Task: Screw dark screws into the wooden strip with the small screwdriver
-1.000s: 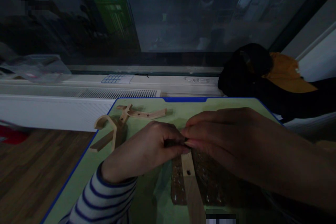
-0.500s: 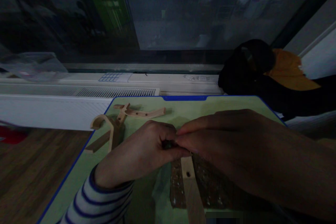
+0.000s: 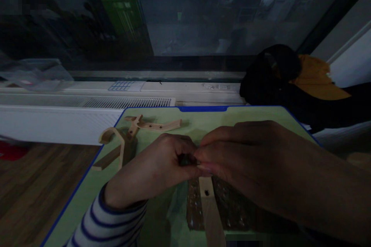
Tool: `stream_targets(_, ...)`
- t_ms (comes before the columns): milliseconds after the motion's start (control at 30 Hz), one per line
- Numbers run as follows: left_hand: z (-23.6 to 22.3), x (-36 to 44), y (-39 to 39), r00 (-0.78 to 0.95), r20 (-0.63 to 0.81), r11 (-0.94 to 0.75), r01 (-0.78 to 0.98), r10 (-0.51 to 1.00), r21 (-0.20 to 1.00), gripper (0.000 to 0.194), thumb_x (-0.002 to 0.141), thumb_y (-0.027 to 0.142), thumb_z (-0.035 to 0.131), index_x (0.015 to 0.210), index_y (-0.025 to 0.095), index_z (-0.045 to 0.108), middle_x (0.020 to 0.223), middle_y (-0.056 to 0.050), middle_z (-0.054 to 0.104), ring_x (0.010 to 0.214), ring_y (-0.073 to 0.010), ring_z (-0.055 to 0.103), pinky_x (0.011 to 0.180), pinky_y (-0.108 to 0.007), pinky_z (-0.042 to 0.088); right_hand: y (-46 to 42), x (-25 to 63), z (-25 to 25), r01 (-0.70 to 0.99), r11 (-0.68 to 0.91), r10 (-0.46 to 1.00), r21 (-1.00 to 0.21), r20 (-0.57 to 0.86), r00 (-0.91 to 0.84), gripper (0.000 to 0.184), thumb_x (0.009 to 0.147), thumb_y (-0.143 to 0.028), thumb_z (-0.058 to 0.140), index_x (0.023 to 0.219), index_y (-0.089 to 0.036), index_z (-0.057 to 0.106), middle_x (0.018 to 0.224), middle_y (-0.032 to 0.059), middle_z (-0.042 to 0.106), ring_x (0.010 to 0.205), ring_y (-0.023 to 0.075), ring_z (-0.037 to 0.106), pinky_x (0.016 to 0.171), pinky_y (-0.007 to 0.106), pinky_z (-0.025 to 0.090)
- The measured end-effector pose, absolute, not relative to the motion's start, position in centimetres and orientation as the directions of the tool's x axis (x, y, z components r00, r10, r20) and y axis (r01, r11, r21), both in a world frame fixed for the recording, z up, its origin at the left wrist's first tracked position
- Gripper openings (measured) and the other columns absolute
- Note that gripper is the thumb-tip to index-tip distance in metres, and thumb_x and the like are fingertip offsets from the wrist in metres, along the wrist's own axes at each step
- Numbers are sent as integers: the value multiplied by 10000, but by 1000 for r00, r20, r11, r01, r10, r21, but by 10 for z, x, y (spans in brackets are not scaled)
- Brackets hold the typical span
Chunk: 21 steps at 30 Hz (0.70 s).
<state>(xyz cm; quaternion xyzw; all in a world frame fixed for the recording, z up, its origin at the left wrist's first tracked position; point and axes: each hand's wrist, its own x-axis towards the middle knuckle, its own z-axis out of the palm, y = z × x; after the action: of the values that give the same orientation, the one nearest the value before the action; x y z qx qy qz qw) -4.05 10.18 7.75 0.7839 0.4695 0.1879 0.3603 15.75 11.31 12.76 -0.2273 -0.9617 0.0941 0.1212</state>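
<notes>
Over the far end of a pale wooden strip [image 3: 212, 218] with a dark hole, the fingertips of both hands meet in a pinch. My left hand [image 3: 166, 160], below a striped cuff, is closed with thumb and fingers together. From the right, my right hand [image 3: 252, 158] closes its fingers against the left fingertips. What lies between them is hidden or too small to name. The strip rests across a brown block [image 3: 193, 210] with a glossy, speckled surface, partly covered by my right hand and wrist.
Several shaped wooden pieces, among them a curved hook [image 3: 116, 135] and a drilled bar [image 3: 158, 126], lie on the left of the blue-edged green table [image 3: 243, 114]. Behind stand a white radiator [image 3: 58, 119] and windowsill. At right are black cloth and an orange-brimmed cap [image 3: 315, 77].
My right fingers have shifted slightly and bent more at the pinch, thumb now lower beside the left thumb. The wooden strip and the pieces at left stay about where they were.
</notes>
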Motion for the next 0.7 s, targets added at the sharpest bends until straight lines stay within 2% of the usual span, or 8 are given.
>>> stream_targets(167,81,-38,101,497,15,-340,572,868,746,67,757,198,606,702,182,640,668,44,665,601,-94,593,519,-169,404,110,162,129,458,857,509,-237,247,-824,284,857,-180,500,1131,-240,550,1066,17,641,877,173,618,701,288,482)
stream_targets(267,83,-38,101,501,5,-328,559,866,762,109,772,254,613,696,183,645,639,49,652,577,-90,582,501,-170,395,110,167,131,419,881,469,-220,286,-836,298,837,-145,502,1121,-222,550,1123,25,629,944,179,606,693,271,478)
stream_targets(333,83,-38,102,507,-25,-304,554,861,775,134,780,276,613,691,183,652,633,47,648,579,-92,582,505,-173,397,111,168,134,366,899,424,-240,275,-863,277,812,-77,487,1037,-211,578,1086,13,647,908,160,614,670,252,473)
stream_targets(433,81,-38,102,536,-29,-311,532,844,787,128,794,252,605,703,181,660,662,42,660,611,-94,589,540,-177,410,111,167,137,373,877,437,-302,183,-881,235,784,-24,477,877,-204,597,925,-16,680,745,130,624,626,248,466)
stream_targets(567,80,-38,102,626,-37,-340,471,779,814,198,840,145,518,708,187,660,739,39,685,684,-94,606,617,-183,435,109,162,131,427,866,482,-259,204,-852,258,778,-52,544,974,-218,566,939,-22,658,744,136,615,662,276,464)
stream_targets(700,79,-38,101,614,3,-377,480,789,793,206,836,116,500,736,188,665,705,37,669,705,-108,605,628,-197,437,109,160,124,443,866,487,-231,198,-851,223,773,-107,602,953,-227,549,888,-28,639,719,144,602,651,288,462)
